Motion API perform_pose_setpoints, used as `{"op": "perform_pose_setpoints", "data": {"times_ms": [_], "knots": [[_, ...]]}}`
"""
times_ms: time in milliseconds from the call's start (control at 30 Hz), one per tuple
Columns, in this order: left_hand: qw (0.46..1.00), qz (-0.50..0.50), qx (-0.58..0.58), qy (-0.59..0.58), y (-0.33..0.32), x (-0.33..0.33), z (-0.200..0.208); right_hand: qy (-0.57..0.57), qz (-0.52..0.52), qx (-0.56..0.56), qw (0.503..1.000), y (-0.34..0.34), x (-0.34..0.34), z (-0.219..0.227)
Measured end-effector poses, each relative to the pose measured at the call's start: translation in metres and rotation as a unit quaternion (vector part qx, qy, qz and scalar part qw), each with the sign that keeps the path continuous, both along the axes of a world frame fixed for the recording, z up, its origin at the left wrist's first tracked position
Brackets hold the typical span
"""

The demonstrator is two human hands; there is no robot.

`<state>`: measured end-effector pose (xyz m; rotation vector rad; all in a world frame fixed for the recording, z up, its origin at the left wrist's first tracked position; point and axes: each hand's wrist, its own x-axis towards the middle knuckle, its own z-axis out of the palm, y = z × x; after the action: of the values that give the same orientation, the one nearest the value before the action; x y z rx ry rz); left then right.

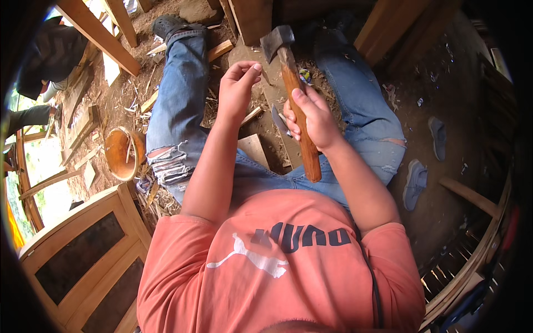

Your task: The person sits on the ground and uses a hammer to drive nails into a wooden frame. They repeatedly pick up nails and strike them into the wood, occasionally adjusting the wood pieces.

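The hatchet [300,105], with its dark metal head and smooth brown wooden handle, is gripped around mid-handle, slanting over the plank's [276,94] right side, head toward the plank's far end, butt toward its near end.

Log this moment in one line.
left hand: raised, fingers bent, contents unclear | right hand: gripping wooden-handled tool | bucket: at left | shoes: at right

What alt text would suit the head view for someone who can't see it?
A seated person's right hand grips a wooden-handled hatchet between outspread legs in ripped blue jeans. The left hand is raised nearby, half curled; whether it holds anything is unclear. An orange bucket sits near wood scraps to the left.
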<state>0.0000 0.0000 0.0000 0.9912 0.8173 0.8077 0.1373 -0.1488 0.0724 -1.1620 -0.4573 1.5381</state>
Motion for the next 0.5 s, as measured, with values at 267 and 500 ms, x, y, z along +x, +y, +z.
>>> {"op": "perform_pose_setpoints", "data": {"times_ms": [267,500], "knots": [[1.0,0.001,0.001,-0.006,0.002,0.001,-0.005,-0.037,-0.01,0.018,0.999,-0.002,-0.003,-0.019],[1.0,0.009,-0.005,-0.02,0.005,-0.001,-0.003,-0.029,0.014,-0.015,0.999,0.0,-0.004,-0.017]]}}
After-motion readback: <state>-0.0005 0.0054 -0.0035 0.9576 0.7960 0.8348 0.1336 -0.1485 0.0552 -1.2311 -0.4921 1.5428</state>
